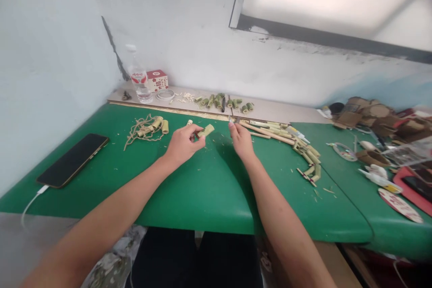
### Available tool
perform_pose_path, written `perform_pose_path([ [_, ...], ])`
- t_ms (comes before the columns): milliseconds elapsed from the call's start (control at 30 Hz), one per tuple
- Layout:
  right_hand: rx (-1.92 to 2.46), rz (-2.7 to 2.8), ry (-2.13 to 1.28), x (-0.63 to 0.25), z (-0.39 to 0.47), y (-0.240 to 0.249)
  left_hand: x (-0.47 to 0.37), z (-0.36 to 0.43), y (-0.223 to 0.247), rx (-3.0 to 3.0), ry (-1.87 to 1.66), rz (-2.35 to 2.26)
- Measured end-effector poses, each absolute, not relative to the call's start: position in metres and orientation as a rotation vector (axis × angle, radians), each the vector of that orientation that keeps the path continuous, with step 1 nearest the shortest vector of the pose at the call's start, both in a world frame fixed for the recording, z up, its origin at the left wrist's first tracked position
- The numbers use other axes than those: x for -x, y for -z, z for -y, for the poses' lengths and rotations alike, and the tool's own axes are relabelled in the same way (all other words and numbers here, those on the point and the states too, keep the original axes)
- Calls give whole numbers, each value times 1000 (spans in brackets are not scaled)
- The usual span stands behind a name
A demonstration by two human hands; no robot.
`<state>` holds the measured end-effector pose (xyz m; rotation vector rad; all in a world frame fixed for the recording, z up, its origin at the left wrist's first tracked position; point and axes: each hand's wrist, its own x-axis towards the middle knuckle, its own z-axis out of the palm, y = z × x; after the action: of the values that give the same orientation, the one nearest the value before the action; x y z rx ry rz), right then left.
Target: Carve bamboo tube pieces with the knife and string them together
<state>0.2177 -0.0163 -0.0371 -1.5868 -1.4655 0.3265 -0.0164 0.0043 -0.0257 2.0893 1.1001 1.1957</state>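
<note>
The left hand pinches a short bamboo piece over the green tabletop. The right hand, near it, grips a small thing too blurry to name.

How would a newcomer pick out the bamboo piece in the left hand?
Start at the green tabletop. Toward its back, near the middle, the left hand pinches a short, pale green bamboo piece. Unlike the darker green bamboo stubs on the ledge behind, it is held in a hand.
</note>
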Motion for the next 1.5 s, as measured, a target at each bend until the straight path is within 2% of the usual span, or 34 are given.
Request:
perform_pose_path([
  [800,1377,1904,-585,-172,38,31,18,-7,28,-2130,-1168,-1146],
  [933,1436,1877,-519,-177,34,32,19,-9,30,-2163,-1196,-1107],
  [1167,1639,1456,-193,-228,17,34,7,10,33,-2323,-1203,-895],
  [1500,1487,1751,-468,-181,31,35,27,-13,21,-2092,-1404,-1093],
])
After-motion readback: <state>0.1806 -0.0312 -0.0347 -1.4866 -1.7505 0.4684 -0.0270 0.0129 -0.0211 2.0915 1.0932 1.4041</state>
